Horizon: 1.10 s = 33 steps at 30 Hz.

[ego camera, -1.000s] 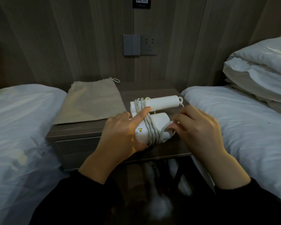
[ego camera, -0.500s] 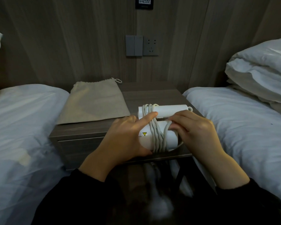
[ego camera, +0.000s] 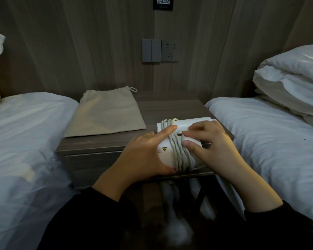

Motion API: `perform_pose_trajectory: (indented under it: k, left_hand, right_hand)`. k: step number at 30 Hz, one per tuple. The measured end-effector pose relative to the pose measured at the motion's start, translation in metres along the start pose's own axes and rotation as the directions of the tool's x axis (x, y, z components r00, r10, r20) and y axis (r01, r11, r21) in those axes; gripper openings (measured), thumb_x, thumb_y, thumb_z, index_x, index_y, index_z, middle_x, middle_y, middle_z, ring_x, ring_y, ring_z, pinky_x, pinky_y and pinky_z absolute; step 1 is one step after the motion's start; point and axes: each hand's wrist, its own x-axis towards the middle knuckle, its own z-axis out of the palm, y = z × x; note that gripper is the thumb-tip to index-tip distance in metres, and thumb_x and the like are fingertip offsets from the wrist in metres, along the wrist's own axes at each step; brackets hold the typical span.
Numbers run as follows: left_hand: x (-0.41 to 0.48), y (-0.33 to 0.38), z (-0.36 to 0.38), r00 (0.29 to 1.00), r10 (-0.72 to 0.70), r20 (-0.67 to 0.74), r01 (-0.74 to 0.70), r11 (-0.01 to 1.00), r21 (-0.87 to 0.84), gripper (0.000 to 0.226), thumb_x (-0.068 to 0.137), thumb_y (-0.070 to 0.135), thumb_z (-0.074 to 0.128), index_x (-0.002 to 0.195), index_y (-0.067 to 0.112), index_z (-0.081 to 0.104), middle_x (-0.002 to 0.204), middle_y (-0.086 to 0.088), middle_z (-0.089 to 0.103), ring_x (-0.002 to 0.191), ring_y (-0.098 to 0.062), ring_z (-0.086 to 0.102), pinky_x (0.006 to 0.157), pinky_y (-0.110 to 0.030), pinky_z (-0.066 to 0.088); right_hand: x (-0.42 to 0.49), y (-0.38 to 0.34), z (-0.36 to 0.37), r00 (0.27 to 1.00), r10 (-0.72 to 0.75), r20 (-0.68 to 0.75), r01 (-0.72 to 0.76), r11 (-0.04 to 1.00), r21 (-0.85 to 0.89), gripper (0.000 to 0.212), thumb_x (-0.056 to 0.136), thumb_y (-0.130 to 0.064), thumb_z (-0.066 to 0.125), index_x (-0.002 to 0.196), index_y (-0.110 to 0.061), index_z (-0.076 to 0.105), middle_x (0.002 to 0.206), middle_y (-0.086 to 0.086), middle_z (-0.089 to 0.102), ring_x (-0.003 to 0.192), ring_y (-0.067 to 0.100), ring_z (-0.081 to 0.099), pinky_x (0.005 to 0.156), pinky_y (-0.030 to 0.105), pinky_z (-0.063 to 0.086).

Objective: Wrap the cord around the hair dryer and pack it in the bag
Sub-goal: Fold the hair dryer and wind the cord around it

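- I see the left hand (ego camera: 143, 154) grasping the hair dryer (ego camera: 165, 156), forefinger across the cord (ego camera: 179, 152); right hand (ego camera: 211, 145) clasps it from 3 o'clock
- yellow warning triangle (ego camera: 164, 149) on it; bag (ego camera: 107, 114) at 10 o'clock

white hair dryer (ego camera: 170, 152), beige bag (ego camera: 107, 112)

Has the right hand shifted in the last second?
Yes. Against the nightstand, the right hand has moved left from its right edge, toward the bag, and now lies over the hair dryer with fingertips at the wrapped cord.
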Motion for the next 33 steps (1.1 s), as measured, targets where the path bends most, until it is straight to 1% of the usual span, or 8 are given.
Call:
perform_pose_trajectory:
  k: [4, 7, 12, 15, 20, 25, 30, 33]
  left_hand:
    - [0.001, -0.002, -0.004, 0.999, 0.017, 0.033, -0.020, 0.996, 0.088, 0.104, 0.058, 0.060, 0.071, 0.143, 0.047, 0.013, 0.112, 0.002, 0.057, 0.099, -0.017, 0.053, 0.082, -0.026, 0.034]
    - [0.003, -0.001, -0.008, 0.992, 0.091, 0.092, -0.112, 0.961, 0.252, 0.099, 0.060, 0.067, 0.062, 0.143, 0.048, 0.010, 0.107, 0.002, 0.055, 0.098, -0.018, 0.051, 0.082, -0.029, 0.031]
    - [0.005, 0.001, -0.005, 0.972, 0.203, 0.121, -0.233, 0.905, 0.357, 0.092, 0.060, 0.065, 0.062, 0.139, 0.044, 0.019, 0.097, -0.002, 0.057, 0.085, -0.021, 0.054, 0.076, -0.032, 0.035]
    - [0.006, -0.002, -0.001, 0.946, 0.313, 0.089, -0.321, 0.852, 0.414, 0.094, 0.054, 0.064, 0.065, 0.138, 0.039, 0.030, 0.082, -0.001, 0.057, 0.068, -0.018, 0.053, 0.065, -0.028, 0.031]
    - [0.005, 0.002, 0.003, 0.919, 0.380, 0.111, -0.390, 0.822, 0.414, 0.099, 0.055, 0.057, 0.066, 0.142, 0.034, 0.025, 0.081, 0.001, 0.056, 0.069, -0.018, 0.053, 0.064, -0.027, 0.028]
    - [0.006, 0.001, 0.005, 0.907, 0.407, 0.112, -0.418, 0.826, 0.379, 0.100, 0.055, 0.049, 0.070, 0.142, 0.032, 0.023, 0.085, 0.000, 0.056, 0.073, -0.020, 0.054, 0.065, -0.028, 0.029]
    - [0.009, -0.005, -0.008, 0.962, 0.272, -0.037, -0.261, 0.948, 0.180, 0.103, 0.064, 0.041, 0.077, 0.145, 0.036, 0.015, 0.134, 0.000, 0.046, 0.121, -0.019, 0.046, 0.097, -0.036, 0.040]
    - [0.010, -0.007, -0.014, 0.994, -0.010, -0.106, -0.027, 0.939, -0.343, 0.108, 0.064, 0.029, 0.083, 0.138, 0.054, 0.009, 0.141, 0.014, 0.030, 0.128, 0.003, 0.032, 0.106, -0.021, 0.030]
  right_hand:
    - [0.004, 0.004, 0.000, 0.992, 0.117, 0.044, -0.111, 0.986, -0.123, 0.085, 0.056, -0.077, 0.049, 0.127, -0.031, 0.054, 0.152, 0.007, 0.027, 0.141, 0.028, 0.016, 0.113, 0.046, 0.015]
    - [0.007, 0.009, -0.007, 0.942, 0.254, 0.218, -0.207, 0.954, -0.217, 0.118, 0.048, -0.082, 0.058, 0.146, -0.028, 0.021, 0.156, 0.001, 0.019, 0.146, 0.021, 0.006, 0.118, 0.050, 0.001]
    - [0.007, 0.013, -0.015, 0.914, 0.237, 0.329, -0.158, 0.955, -0.250, 0.094, 0.056, -0.066, 0.068, 0.137, -0.031, 0.037, 0.130, -0.003, 0.049, 0.125, 0.018, 0.042, 0.111, 0.044, 0.025]
    - [0.009, 0.012, -0.019, 0.869, 0.246, 0.429, -0.189, 0.967, -0.171, 0.075, 0.052, -0.059, 0.076, 0.117, -0.031, 0.051, 0.104, -0.010, 0.059, 0.099, 0.013, 0.057, 0.087, 0.033, 0.045]
    - [0.008, 0.021, -0.021, 0.826, 0.237, 0.511, -0.237, 0.969, -0.066, 0.038, 0.057, -0.041, 0.083, 0.077, -0.030, 0.054, 0.076, -0.012, 0.060, 0.070, 0.006, 0.057, 0.061, 0.023, 0.042]
    - [0.006, 0.028, -0.018, 0.814, 0.259, 0.521, -0.330, 0.943, 0.047, 0.026, 0.061, -0.027, 0.083, 0.077, -0.022, 0.063, 0.071, -0.007, 0.065, 0.066, 0.010, 0.060, 0.061, 0.025, 0.048]
    - [0.004, 0.038, -0.018, 0.845, 0.327, 0.424, -0.459, 0.850, 0.259, 0.017, 0.070, -0.020, 0.078, 0.068, -0.013, 0.063, 0.053, 0.001, 0.061, 0.046, 0.014, 0.054, 0.047, 0.026, 0.044]
    - [0.004, 0.042, -0.016, 0.832, 0.415, 0.367, -0.543, 0.744, 0.389, 0.025, 0.078, -0.025, 0.070, 0.063, -0.011, 0.056, 0.045, 0.003, 0.056, 0.036, 0.013, 0.047, 0.045, 0.024, 0.039]
